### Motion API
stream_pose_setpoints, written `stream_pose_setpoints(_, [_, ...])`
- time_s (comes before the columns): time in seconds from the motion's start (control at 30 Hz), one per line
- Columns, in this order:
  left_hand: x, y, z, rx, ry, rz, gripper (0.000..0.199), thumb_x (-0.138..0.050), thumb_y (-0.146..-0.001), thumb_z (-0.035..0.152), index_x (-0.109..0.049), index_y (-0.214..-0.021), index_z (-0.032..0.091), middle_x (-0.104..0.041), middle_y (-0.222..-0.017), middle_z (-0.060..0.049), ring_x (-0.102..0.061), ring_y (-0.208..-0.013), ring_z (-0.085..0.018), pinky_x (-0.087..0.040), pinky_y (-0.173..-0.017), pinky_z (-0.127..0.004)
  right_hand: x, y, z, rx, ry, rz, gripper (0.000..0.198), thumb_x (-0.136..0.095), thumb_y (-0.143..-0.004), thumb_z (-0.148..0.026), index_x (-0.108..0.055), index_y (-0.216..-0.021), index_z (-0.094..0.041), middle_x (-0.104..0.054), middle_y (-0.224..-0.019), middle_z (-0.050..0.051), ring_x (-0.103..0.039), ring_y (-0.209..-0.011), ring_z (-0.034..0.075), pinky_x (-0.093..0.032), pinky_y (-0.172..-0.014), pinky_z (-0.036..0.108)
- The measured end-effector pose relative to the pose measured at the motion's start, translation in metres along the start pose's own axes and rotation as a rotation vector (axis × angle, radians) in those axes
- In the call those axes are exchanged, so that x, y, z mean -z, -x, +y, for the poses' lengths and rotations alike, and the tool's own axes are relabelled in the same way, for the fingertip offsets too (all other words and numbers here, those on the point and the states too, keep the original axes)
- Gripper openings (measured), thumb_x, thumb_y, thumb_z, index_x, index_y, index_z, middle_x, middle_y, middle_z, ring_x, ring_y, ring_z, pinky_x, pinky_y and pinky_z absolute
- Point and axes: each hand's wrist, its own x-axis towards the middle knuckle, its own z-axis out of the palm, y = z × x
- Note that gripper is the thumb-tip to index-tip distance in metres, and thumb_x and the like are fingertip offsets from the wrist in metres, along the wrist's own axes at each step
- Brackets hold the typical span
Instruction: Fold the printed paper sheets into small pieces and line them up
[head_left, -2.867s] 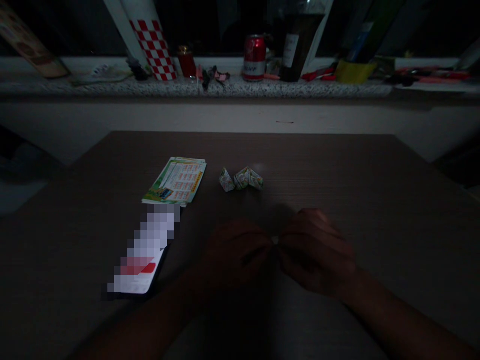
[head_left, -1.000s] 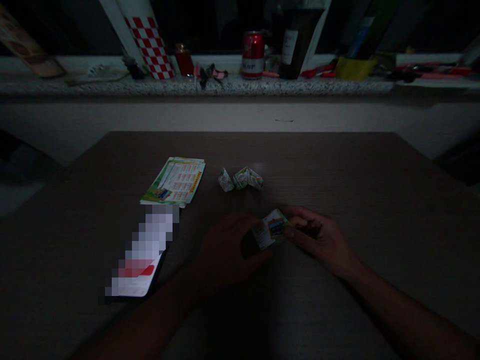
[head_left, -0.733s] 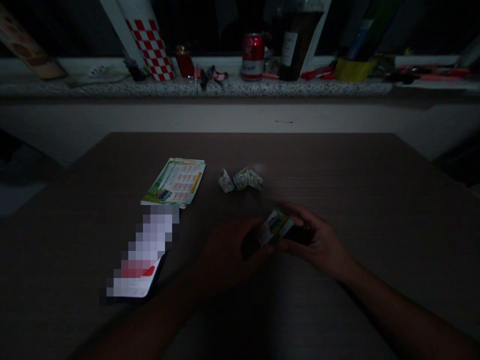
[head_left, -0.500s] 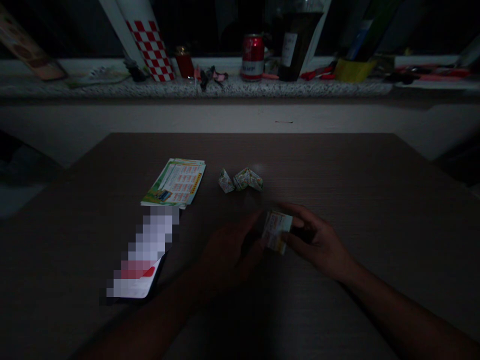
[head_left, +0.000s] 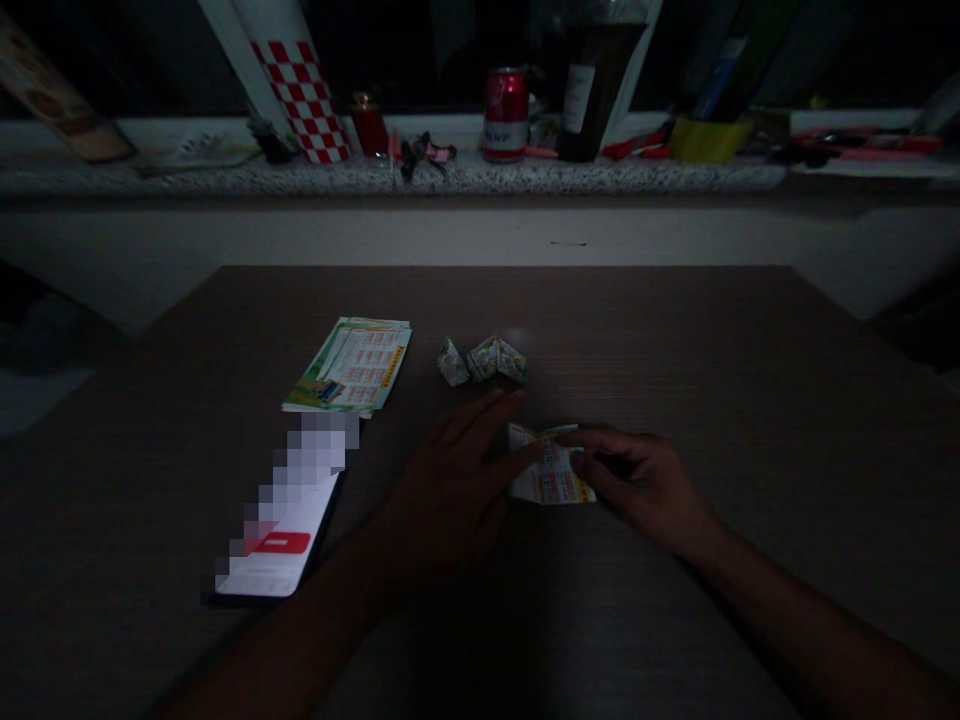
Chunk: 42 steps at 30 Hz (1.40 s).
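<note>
A small creased sheet of printed paper (head_left: 551,478), with red and white calendar-like blocks, lies partly opened on the dark table before me. My right hand (head_left: 637,480) pinches its right side between thumb and forefinger. Over its left side reaches my left hand (head_left: 457,480), fingers stretched out and the thumb or a finger touching the sheet. Just beyond the hands stand folded paper pieces (head_left: 495,358) of similar print. To the left sits a stack of printed cards (head_left: 360,360).
A lit phone (head_left: 281,560), partly pixelated, lies left of my left forearm. Along the granite sill (head_left: 450,180) stand a red can (head_left: 505,115), a dark bottle (head_left: 592,95), a red-checked tube (head_left: 307,100) and a yellow container (head_left: 709,140).
The paper has gone from a small folded packet held up between both hands to a wider sheet lower down. My left fingers have straightened and spread.
</note>
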Motion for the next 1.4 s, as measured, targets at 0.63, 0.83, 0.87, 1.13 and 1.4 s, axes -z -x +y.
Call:
stream_pose_setpoints(0.63, [0.000, 0.001, -0.013, -0.203, 0.031, -0.143, 0.028, -0.053, -0.083, 0.011, -0.065, -0.106, 0.023, -0.064, -0.126, -0.003, -0.051, -0.125, -0.020, -0.025, -0.113, -0.046, 0.000, 0.000, 0.002, 0.110, 0.101, -0.082, 0.023, -0.055, -0.084, -0.018, -0.070, -0.101, -0.020, -0.073, -0.094, 0.006, -0.068, -0.080, 0.018, -0.053, -0.071, 0.031])
stream_pose_setpoints(0.83, [-0.003, 0.004, -0.014, -0.169, 0.051, -0.180, 0.030, -0.051, -0.084, 0.011, -0.064, -0.108, 0.023, -0.064, -0.125, -0.004, -0.051, -0.124, -0.019, -0.023, -0.113, -0.044, 0.003, -0.003, 0.001, 0.223, 0.338, -0.134, 0.022, -0.055, -0.086, -0.018, -0.069, -0.103, -0.021, -0.070, -0.082, 0.004, -0.062, -0.077, 0.019, -0.048, -0.076, 0.036])
stream_pose_setpoints(0.87, [-0.004, 0.004, -0.014, -0.165, 0.052, -0.176, 0.030, -0.051, -0.084, 0.010, -0.064, -0.108, 0.023, -0.065, -0.125, -0.004, -0.051, -0.124, -0.019, -0.022, -0.113, -0.044, 0.003, -0.003, 0.001, 0.236, 0.391, -0.133, 0.022, -0.056, -0.086, -0.018, -0.068, -0.104, -0.021, -0.071, -0.084, 0.004, -0.062, -0.079, 0.020, -0.047, -0.078, 0.037])
stream_pose_setpoints(1.13, [-0.005, 0.003, -0.012, -0.173, 0.061, -0.140, 0.030, -0.054, -0.082, 0.009, -0.064, -0.107, 0.022, -0.067, -0.120, -0.004, -0.054, -0.120, -0.020, -0.026, -0.110, -0.044, 0.003, 0.000, -0.001, 0.309, 0.663, -0.086, 0.022, -0.060, -0.087, -0.024, -0.069, -0.107, -0.022, -0.064, -0.111, 0.010, -0.056, -0.105, 0.028, -0.043, -0.087, 0.045])
stream_pose_setpoints(1.4, [-0.004, 0.003, -0.011, -0.160, 0.029, -0.184, 0.031, -0.055, -0.081, 0.009, -0.064, -0.107, 0.023, -0.066, -0.121, -0.004, -0.055, -0.119, -0.021, -0.028, -0.110, -0.045, -0.003, 0.001, -0.005, 0.435, 0.553, -0.229, 0.014, -0.058, -0.088, -0.018, -0.069, -0.098, -0.021, -0.068, -0.096, 0.006, -0.060, -0.093, 0.022, -0.044, -0.086, 0.040])
